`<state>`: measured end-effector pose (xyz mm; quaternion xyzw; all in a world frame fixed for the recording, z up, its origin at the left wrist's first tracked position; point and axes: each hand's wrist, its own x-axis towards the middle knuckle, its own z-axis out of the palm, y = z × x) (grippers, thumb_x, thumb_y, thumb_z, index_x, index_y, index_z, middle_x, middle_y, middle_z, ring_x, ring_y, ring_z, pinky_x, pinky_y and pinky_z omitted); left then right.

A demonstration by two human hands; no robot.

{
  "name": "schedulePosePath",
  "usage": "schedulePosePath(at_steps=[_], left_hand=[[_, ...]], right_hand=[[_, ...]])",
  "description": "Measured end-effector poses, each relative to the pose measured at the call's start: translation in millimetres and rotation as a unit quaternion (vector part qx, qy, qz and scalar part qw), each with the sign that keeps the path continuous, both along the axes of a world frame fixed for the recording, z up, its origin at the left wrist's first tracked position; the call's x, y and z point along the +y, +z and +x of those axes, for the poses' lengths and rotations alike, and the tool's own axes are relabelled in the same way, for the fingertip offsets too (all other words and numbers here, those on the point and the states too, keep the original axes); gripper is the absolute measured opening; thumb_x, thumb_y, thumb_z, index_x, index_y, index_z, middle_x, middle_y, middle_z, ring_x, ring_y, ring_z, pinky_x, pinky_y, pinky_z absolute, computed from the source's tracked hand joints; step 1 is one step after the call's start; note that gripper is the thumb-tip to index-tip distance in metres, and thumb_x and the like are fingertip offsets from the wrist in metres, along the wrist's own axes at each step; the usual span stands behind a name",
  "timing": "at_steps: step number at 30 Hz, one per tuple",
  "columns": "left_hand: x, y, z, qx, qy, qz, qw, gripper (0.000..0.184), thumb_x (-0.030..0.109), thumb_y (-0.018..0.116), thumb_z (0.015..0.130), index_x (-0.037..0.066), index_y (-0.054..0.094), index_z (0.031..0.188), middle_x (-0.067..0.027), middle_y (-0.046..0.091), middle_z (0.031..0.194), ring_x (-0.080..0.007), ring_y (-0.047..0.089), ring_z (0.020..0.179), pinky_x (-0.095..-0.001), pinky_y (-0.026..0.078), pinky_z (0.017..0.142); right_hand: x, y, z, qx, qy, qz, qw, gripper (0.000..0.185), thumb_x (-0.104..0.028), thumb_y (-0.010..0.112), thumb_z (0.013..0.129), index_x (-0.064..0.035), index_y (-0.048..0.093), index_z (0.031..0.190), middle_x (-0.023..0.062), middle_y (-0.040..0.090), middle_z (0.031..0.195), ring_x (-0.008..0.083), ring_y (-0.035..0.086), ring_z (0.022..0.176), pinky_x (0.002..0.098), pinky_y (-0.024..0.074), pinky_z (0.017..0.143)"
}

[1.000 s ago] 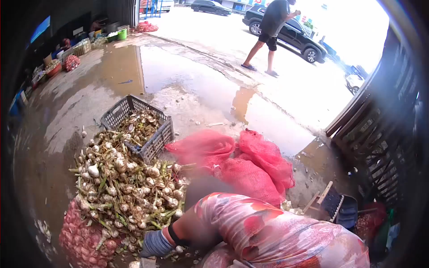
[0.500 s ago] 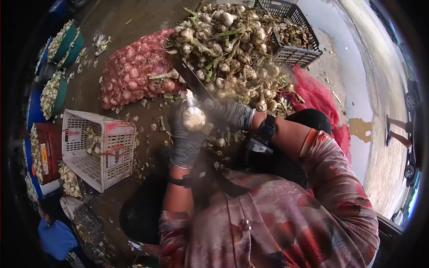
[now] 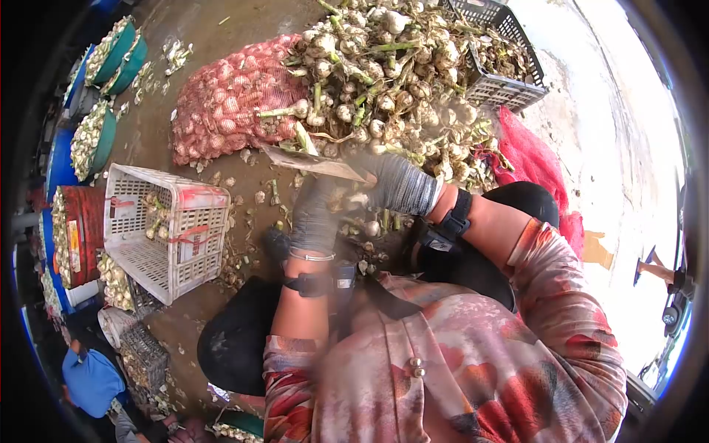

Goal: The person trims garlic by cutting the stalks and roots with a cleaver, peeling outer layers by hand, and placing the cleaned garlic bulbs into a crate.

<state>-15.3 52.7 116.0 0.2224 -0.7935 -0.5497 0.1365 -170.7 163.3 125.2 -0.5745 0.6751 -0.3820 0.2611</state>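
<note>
While the right hand [image 3: 399, 184] clutched a knife [image 3: 314, 162], garlic [image 3: 391, 88] lay heaped nearby. How the left hand [image 3: 314, 214] gripped was indiscernible.

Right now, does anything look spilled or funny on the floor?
Yes: pale scraps lie loose on the floor beside a green tub, not inside it, so they look spilled. More little bits lie beside the white crate. I can't tell how they got there.

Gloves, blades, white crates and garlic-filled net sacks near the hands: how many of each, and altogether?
Gloves: 2, left glove and right glove
Blade: 1
White crate: 1
Garlic-filled net sack: 1
Total: 5
</note>
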Motion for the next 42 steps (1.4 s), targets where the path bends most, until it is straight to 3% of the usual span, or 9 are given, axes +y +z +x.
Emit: schedulePosePath(at_steps=[2,9,11,26,32,34,38,41,42], left_hand=[[-4,-14,-2,0.042,0.157,0.308,0.937,0.045,0.026,0.063,0.091,-0.001,0.053,0.124,-0.0117,0.059,0.12,-0.023,0.056,0.109,-0.0343,0.042,0.097],[5,15,7,-0.043,0.146,0.234,0.96,0.02,0.025,0.052,0.096,0.006,0.054,0.099,-0.004,0.055,0.075,-0.0133,0.055,0.059,-0.0272,0.047,0.048],[-29,-47,11,0.003,0.055,0.275,0.96,0.04,0.019,0.048,0.095,-0.002,0.047,0.13,-0.0141,0.059,0.118,-0.022,0.059,0.101,-0.0328,0.049,0.087],[43,-9,-114,0.005,-0.055,0.05,0.997,0.027,0.016,0.049,0.094,0.003,0.055,0.116,-0.0138,0.061,0.111,-0.0251,0.06,0.101,-0.0349,0.05,0.084],[-23,-58,-7,-0.023,-0.003,-0.584,0.811,0.022,0.015,0.049,0.093,0.005,0.058,0.11,-0.0138,0.062,0.108,-0.0264,0.06,0.101,-0.0357,0.05,0.083],[-9,-25,-19,0.045,0.029,-0.237,0.97,0.024,0.012,0.056,0.089,0.004,0.055,0.112,-0.0116,0.06,0.107,-0.0233,0.058,0.1,-0.0351,0.049,0.084],[-1,20,-8,0.155,0.048,0.225,0.961,0.043,0.012,0.062,0.088,0.004,0.044,0.126,-0.0085,0.055,0.115,-0.0179,0.053,0.107,-0.0326,0.045,0.093],[-41,-95,36,-0.051,-0.057,-0.587,0.806,0.046,0.019,0.055,0.094,0.005,0.038,0.135,-0.0051,0.054,0.123,-0.0172,0.053,0.11,-0.0298,0.045,0.094],[-38,-88,39,-0.033,-0.058,-0.47,0.88,0.045,0.021,0.055,0.094,0.006,0.04,0.134,-0.0051,0.055,0.123,-0.0172,0.054,0.11,-0.0303,0.046,0.094]], right_hand=[[5,33,-4,-0.032,0.017,0.063,0.997,0.046,-0.044,0.07,0.078,-0.0071,0.059,0.105,0.0164,0.065,0.092,0.0371,0.062,0.089,0.0415,0.0488,0.077],[28,-7,-56,0.067,-0.083,0.321,0.941,0.034,-0.04,0.066,0.08,-0.0064,0.07,0.084,0.0174,0.066,0.076,0.034,0.064,0.073,0.0423,0.0513,0.068],[26,-27,-45,-0.036,-0.149,0.188,0.97,0.051,-0.052,0.069,0.076,-0.0052,0.067,0.096,0.0187,0.067,0.087,0.0366,0.064,0.085,0.0443,0.0497,0.076],[-47,-105,-40,-0.106,-0.094,0.031,0.989,0.036,-0.033,0.058,0.089,-0.0041,0.061,0.109,0.0158,0.066,0.103,0.0347,0.063,0.098,0.0443,0.0499,0.082],[8,-53,-12,0.189,-0.027,-0.002,0.982,0.039,-0.021,0.065,0.077,-0.0047,0.058,0.111,0.0174,0.065,0.087,0.0348,0.064,0.08,0.0422,0.0507,0.07],[15,-23,-15,-0.16,-0.143,0.176,0.961,0.037,-0.032,0.062,0.087,-0.0026,0.057,0.108,0.0168,0.064,0.074,0.034,0.064,0.071,0.0414,0.0506,0.065],[25,25,-10,0.127,-0.076,0.044,0.988,0.028,-0.025,0.066,0.079,-0.0066,0.059,0.098,0.0151,0.063,0.071,0.0335,0.065,0.07,0.0429,0.0507,0.062],[22,47,-3,0.224,0.013,0.071,0.972,0.022,-0.02,0.065,0.075,-0.0094,0.061,0.094,0.013,0.063,0.073,0.0336,0.065,0.074,0.0437,0.0504,0.062],[21,51,-1,0.223,0.013,0.072,0.972,0.022,-0.02,0.065,0.075,-0.0094,0.061,0.094,0.013,0.063,0.073,0.0336,0.065,0.074,0.0437,0.0504,0.062]])
